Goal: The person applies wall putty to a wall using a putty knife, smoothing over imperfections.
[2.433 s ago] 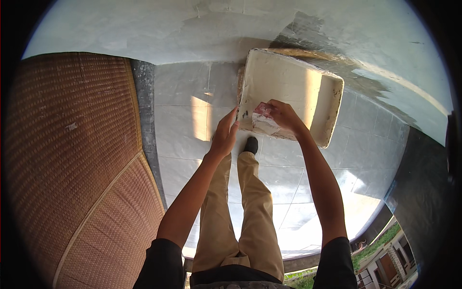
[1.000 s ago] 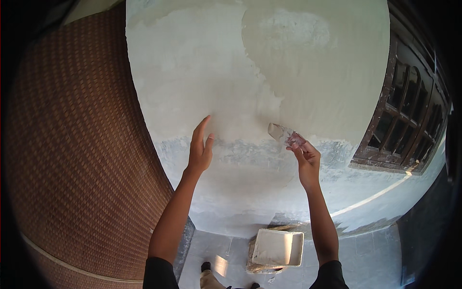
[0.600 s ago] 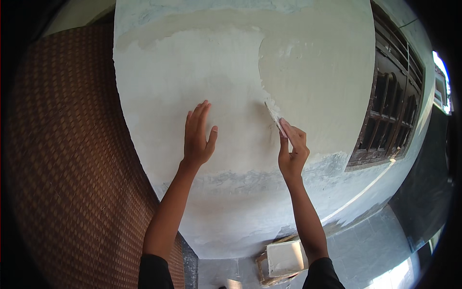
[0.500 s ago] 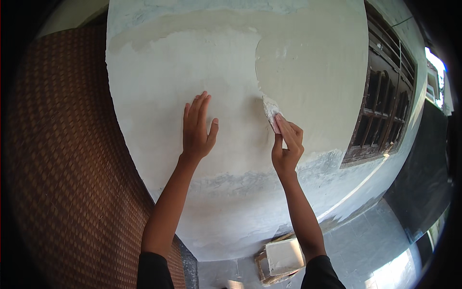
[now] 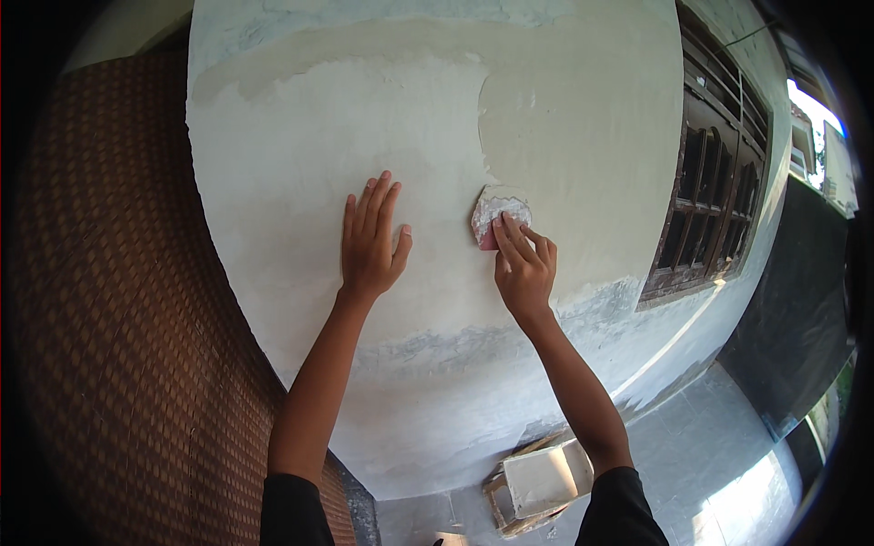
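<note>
A pale wall (image 5: 300, 218) with white and cream patches of putty rises in front of me. My left hand (image 5: 369, 241) rests on its white part, fingers stretched out and holding nothing. In my right hand (image 5: 526, 264) is a small putty scraper (image 5: 489, 238), pinkish at the grip and caked with white putty. The scraper's broad face lies near the wall, just below the edge between the white and the cream coat. My fingers press on its face, while the thumb is mostly hidden.
On the left hangs a brown woven panel (image 5: 137, 300). A dark wooden window (image 5: 706, 196) is set in the wall at the right. Below, a box with a whitish top (image 5: 537, 482) stands on the grey tiled floor (image 5: 674, 455). A dark panel (image 5: 792, 309) stands far right.
My right hand has moved slightly left and turned the scraper, so more of its putty-covered face shows. The left hand stays in place on the wall. The view has shifted a little.
</note>
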Tool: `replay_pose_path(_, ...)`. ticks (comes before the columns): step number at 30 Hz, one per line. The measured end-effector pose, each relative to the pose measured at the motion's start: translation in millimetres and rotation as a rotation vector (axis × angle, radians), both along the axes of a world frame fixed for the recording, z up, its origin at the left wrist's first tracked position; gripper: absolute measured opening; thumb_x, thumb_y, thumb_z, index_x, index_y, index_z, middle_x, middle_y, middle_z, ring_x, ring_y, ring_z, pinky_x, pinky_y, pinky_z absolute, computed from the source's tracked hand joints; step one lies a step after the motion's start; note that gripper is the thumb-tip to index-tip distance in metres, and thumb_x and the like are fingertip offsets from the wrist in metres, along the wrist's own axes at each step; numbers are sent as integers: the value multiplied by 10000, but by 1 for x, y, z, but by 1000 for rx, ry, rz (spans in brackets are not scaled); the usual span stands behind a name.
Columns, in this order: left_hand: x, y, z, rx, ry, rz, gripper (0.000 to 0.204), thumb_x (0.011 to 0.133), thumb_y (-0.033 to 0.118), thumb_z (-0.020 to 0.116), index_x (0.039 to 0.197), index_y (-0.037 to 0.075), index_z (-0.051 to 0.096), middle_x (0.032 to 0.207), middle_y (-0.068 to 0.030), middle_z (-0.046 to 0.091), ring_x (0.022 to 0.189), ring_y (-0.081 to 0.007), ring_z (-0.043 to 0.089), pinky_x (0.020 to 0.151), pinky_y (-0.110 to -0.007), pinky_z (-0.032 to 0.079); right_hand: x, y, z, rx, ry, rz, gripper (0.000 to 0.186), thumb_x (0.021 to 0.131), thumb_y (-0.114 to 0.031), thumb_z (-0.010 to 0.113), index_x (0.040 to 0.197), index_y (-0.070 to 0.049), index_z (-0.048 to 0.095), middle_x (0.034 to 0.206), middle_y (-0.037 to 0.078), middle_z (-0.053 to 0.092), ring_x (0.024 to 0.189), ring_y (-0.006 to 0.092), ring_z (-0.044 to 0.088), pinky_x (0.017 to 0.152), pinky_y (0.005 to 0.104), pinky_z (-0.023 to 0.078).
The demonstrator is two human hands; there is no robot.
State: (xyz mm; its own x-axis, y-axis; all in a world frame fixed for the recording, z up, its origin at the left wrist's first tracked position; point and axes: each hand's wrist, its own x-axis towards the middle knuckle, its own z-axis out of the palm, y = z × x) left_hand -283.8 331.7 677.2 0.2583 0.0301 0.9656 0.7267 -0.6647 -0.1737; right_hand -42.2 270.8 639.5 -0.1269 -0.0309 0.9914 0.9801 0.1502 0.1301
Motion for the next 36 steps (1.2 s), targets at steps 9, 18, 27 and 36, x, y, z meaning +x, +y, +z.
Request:
replay_pose_path(9,3,2,-3,14,-2,44,573,944,212,524,1481,69,386,1576,-116,360,1461,-319,326,1189,-559,191,10,-8,14,-197,-175,-69,400,806,-41,666,1203,-89,690,1301,80,659,1009,255,701,856,384,476)
replay_pose_path(18,5,4,-2,17,1,26,574,940,213,535,1476,73,383,1580,-125,350,1458,-347,318,1182,-586,176,22,-8,16,-325,-355,-218,410,833,-36,634,1243,-34,654,1295,149,647,974,288,708,828,366,474)
replay_pose_path(27,10,0,-1,22,-31,20,561,934,203,531,1462,66,399,1566,-139,368,1448,-367,329,1180,-594,165,21,-9,-1,-307,-456,-275,394,835,-71,623,1217,16,663,1273,217,633,970,364,703,850,406,490)
replay_pose_path(36,14,-3,7,8,-38,14,573,930,183,522,1471,52,384,1569,-137,358,1447,-360,329,1177,-597,165,21,-16,-36,-372,-460,-250,400,833,-84,619,1213,34,657,1271,235,627,937,365,707,868,405,489)
